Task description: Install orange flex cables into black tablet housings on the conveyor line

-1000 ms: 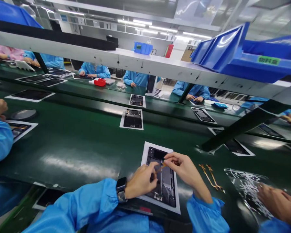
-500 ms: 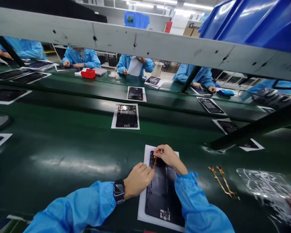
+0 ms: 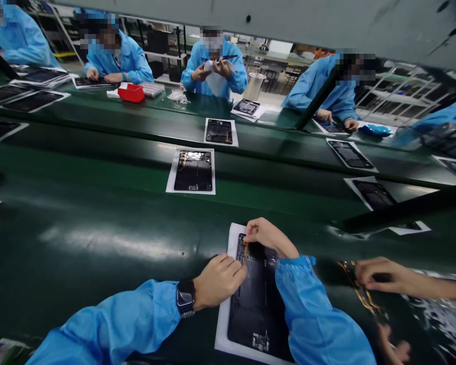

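A black tablet housing lies on a white sheet in front of me. Over its top left part runs a narrow orange flex cable. My left hand, below a black watch, closes its fingers on the cable's lower end at the housing's left edge. My right hand pinches the cable's upper end near the housing's top corner. Both fingertips are partly hidden, and my right sleeve covers the housing's right side.
At the right, a co-worker's hand reaches over loose orange flex cables beside a clear plastic bag. Another housing lies on paper ahead. A dark slanted post stands front right. People in blue sit across the bench, near a red bin.
The camera view has tilted and shifted. A co-worker's hands have come in from the right to the loose flex cables. My own hands keep nearly the same hold on the cable.
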`<state>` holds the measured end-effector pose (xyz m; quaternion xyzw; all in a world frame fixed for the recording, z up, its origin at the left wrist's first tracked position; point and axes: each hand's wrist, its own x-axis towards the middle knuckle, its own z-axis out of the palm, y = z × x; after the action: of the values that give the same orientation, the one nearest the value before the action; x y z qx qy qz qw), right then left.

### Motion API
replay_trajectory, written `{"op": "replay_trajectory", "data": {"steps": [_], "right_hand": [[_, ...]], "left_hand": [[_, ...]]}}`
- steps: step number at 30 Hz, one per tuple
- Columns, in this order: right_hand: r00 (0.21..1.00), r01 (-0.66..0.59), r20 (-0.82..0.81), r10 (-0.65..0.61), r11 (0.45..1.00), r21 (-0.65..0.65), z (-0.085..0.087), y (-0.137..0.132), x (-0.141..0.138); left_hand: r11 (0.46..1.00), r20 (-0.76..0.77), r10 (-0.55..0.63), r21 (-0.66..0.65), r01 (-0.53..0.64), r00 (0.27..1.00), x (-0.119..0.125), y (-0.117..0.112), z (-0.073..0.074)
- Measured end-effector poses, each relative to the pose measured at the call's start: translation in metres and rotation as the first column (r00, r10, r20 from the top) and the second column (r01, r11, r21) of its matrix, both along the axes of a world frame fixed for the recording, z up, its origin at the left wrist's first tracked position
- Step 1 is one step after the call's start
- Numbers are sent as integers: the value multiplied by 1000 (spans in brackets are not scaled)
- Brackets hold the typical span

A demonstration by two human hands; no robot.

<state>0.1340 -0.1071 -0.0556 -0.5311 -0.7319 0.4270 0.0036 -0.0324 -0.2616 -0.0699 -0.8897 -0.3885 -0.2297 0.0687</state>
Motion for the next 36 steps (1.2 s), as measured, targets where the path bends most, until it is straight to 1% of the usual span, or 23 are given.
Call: {"op": "replay_trajectory", "data": {"steps": [4,7,12,17,23,26,29,31,34,36], "right_hand": [[992,17,127,-15,1000,-13,-2,13,-3],[977,15,213,-23,999,39,2,13,-4],[953,-30,300,-30,981,194,13,-7,1],[938,-115,347,8,951,287,15,-29,4],[936,-226,338,98,905,361,14,-38,6],[938,-259,327,116,862,436,12,-41,8],[939,-264,333,88,806,530,7,-45,10],[934,-263,353,60,783,564,4,-49,10],[927,-283,369,62,761,584,3,-52,12],[932,-284,356,75,762,582,3,-51,13]], "left_hand": [[1000,17,0,16,-1,1000,-1,1,2],[1000,-5,-13,2,13,1000,0,1,0],[999,12,-43,-25,44,999,1,1,-6],[997,19,-49,-52,50,999,0,1,-8],[992,21,-44,-121,46,999,-1,0,-8],[992,68,-44,-117,51,997,-1,0,-8],[995,92,-65,-71,71,994,-1,-1,-11],[995,73,-71,-62,75,995,-1,-1,-13],[995,48,-70,-70,74,996,-1,-3,-16],[995,48,-77,-66,80,996,-1,-3,-16]]}}
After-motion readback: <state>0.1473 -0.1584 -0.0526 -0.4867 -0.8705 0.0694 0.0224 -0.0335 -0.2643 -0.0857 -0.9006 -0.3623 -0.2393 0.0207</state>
